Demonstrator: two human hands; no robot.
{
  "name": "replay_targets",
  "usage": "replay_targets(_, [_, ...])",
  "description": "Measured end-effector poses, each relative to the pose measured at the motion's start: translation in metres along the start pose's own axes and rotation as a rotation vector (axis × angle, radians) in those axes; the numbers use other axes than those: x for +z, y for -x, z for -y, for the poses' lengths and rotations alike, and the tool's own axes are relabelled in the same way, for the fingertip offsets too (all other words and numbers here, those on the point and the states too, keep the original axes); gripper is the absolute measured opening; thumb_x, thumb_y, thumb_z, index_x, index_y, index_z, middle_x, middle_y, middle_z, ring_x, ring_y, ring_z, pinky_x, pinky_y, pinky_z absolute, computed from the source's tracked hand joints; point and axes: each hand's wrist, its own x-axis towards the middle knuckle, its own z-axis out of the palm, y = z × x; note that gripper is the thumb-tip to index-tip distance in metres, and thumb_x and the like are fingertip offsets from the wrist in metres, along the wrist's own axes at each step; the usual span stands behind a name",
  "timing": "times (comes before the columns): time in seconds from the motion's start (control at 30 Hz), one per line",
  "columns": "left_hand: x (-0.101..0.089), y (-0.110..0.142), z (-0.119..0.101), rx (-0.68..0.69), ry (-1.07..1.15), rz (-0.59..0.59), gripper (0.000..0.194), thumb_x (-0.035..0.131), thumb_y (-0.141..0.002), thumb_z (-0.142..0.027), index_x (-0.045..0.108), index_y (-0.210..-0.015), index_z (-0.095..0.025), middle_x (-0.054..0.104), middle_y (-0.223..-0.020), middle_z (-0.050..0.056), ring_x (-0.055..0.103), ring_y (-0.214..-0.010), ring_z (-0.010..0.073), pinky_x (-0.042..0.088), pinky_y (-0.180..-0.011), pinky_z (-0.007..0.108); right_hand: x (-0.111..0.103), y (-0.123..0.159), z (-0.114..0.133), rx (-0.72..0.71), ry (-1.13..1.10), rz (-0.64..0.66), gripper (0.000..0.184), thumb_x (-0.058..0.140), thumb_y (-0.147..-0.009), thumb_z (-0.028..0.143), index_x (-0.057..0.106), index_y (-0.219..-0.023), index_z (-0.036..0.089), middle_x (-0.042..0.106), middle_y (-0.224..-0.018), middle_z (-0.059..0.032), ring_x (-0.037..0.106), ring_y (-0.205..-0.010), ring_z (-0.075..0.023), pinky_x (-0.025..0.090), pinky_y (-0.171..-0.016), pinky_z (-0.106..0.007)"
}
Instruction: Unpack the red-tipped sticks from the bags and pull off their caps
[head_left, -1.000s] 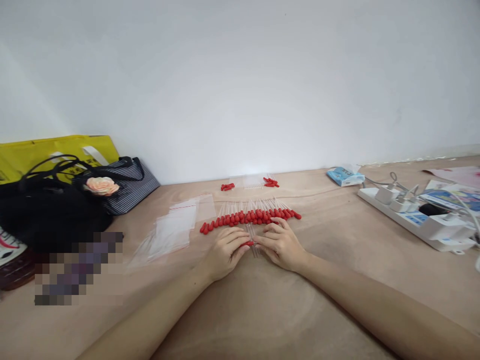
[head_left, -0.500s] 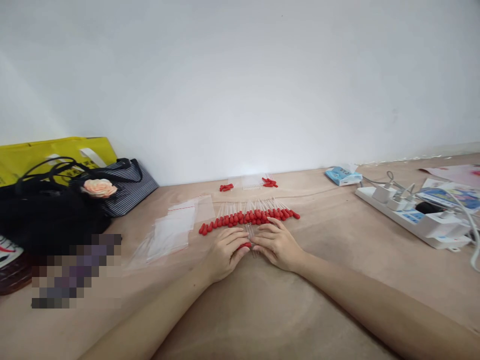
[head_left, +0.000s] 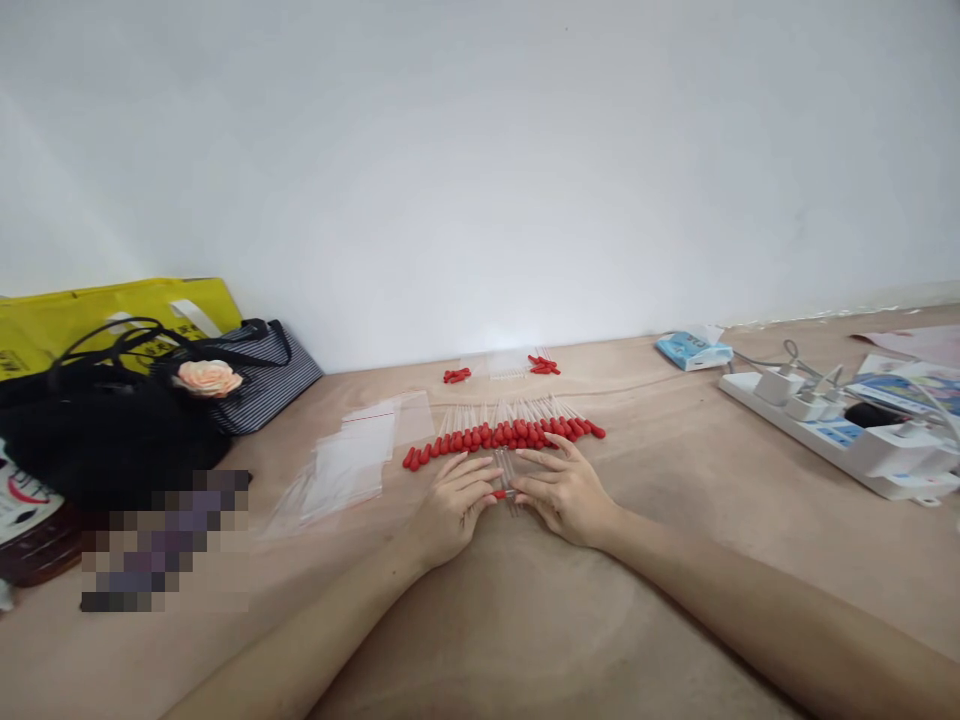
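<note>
A small red rubber bulb is pinched in the fingertips of my left hand. Facing it, my right hand pinches a thin clear glass tube, mostly hidden by the fingers. The bulb and tube end to end seem to meet between the hands; whether one sits inside the other I cannot tell. Several loose glass tubes lie on the table under and between my hands. Just beyond is a fanned row of glass droppers, red bulbs toward me and clear stems pointing away.
Clear zip bags overlap on the left. Farther back, small groups of red bulbs lie beside more clear bags near the wall. A power strip with chargers and a blue tissue pack stand right; a black bag sits left.
The view has shifted slightly. The red bulb now shows more plainly between my fingertips, lined up with the glass tube. Both hands keep nearly the same place.
</note>
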Motion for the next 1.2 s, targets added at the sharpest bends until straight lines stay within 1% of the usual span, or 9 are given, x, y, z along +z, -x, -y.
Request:
replay_targets(0.3, [-0.001,0.002,0.003,0.009,0.009,-0.04,0.019,0.041,-0.085,-0.015,0.059,-0.088,-0.019,0.065,-0.101,0.005,0.055,-0.104,0.0196,0.04,-0.091,0.042,-0.002,0.003,-0.002,0.045,-0.006,0.008,0.018,0.046,-0.085,0.025,0.064,-0.085,0.023,0.07,-0.077,-0.0004,0.056,-0.097,-0.0176,0.025,-0.094,-0.041])
replay_targets(0.4, [-0.004,0.004,0.006,-0.044,0.02,-0.12,0.017,0.043,-0.085,-0.017,0.059,-0.083,-0.018,0.065,-0.096,0.006,0.056,-0.097,0.0189,0.044,-0.085,0.038,-0.003,0.006,-0.007,0.163,0.047,0.038,0.02,0.046,-0.086,0.026,0.065,-0.088,0.022,0.069,-0.074,-0.0024,0.058,-0.084,-0.0174,0.034,-0.081,-0.035])
replay_targets(0.5, [-0.004,0.004,0.005,-0.118,0.024,-0.193,0.016,0.045,-0.084,-0.02,0.06,-0.086,-0.018,0.059,-0.085,0.006,0.055,-0.082,0.0152,0.048,-0.072,0.029,-0.002,0.008,-0.011,0.298,0.101,0.113,0.026,0.042,-0.087,0.03,0.062,-0.102,0.023,0.064,-0.072,-0.003,0.056,-0.066,-0.014,0.038,-0.062,-0.027])
replay_targets(0.57, [-0.005,0.003,0.005,-0.187,0.011,-0.241,0.019,0.044,-0.085,-0.022,0.061,-0.091,-0.018,0.053,-0.081,0.005,0.053,-0.074,0.0131,0.047,-0.066,0.026,0.001,0.008,-0.012,0.362,0.108,0.152,0.031,0.038,-0.088,0.03,0.058,-0.11,0.023,0.061,-0.074,-0.0031,0.054,-0.064,-0.0128,0.038,-0.056,-0.023])
replay_targets(0.67, [-0.011,0.001,0.013,-0.35,-0.043,-0.311,0.024,0.041,-0.084,-0.022,0.061,-0.098,-0.018,0.05,-0.083,0.005,0.052,-0.075,0.0138,0.047,-0.067,0.027,0.005,0.008,-0.014,0.393,0.085,0.184,0.034,0.035,-0.086,0.022,0.054,-0.114,0.019,0.055,-0.077,-0.0043,0.054,-0.067,-0.0129,0.042,-0.058,-0.022])
replay_targets(0.77, [-0.025,0.003,0.034,-0.546,-0.064,-0.337,0.027,0.042,-0.08,-0.024,0.061,-0.099,-0.017,0.051,-0.083,0.005,0.053,-0.074,0.015,0.047,-0.064,0.027,0.008,0.007,-0.016,0.371,0.018,0.197,0.034,0.035,-0.083,0.014,0.055,-0.111,0.015,0.052,-0.077,-0.005,0.053,-0.067,-0.0134,0.045,-0.063,-0.024])
replay_targets(0.87, [-0.038,0.01,0.06,-0.758,-0.033,-0.351,0.031,0.047,-0.073,-0.028,0.057,-0.1,-0.015,0.053,-0.078,0.003,0.052,-0.062,0.0127,0.047,-0.058,0.026,0.009,0.005,-0.016,0.371,-0.066,0.182,0.03,0.036,-0.082,0.011,0.056,-0.104,0.015,0.051,-0.08,-0.0055,0.053,-0.07,-0.014,0.046,-0.066,-0.025])
replay_targets(1.0, [-0.046,0.02,0.08,-0.927,-0.071,-0.273,0.032,0.052,-0.068,-0.035,0.056,-0.094,-0.016,0.06,-0.077,0.002,0.055,-0.06,0.0134,0.047,-0.059,0.026,0.011,0.002,-0.015,0.4,-0.129,0.154,0.025,0.038,-0.079,0.007,0.058,-0.092,0.015,0.051,-0.082,-0.0056,0.053,-0.074,-0.0146,0.046,-0.069,-0.027])
replay_targets(1.2, [-0.047,0.016,0.073,-0.982,-0.073,-0.071,0.025,0.052,-0.069,-0.04,0.057,-0.076,-0.017,0.064,-0.071,0.003,0.06,-0.065,0.0165,0.047,-0.065,0.027,0.015,-0.002,-0.013,0.412,-0.166,0.114,0.022,0.041,-0.074,0.003,0.058,-0.078,0.016,0.048,-0.08,-0.0047,0.051,-0.071,-0.0134,0.045,-0.068,-0.026])
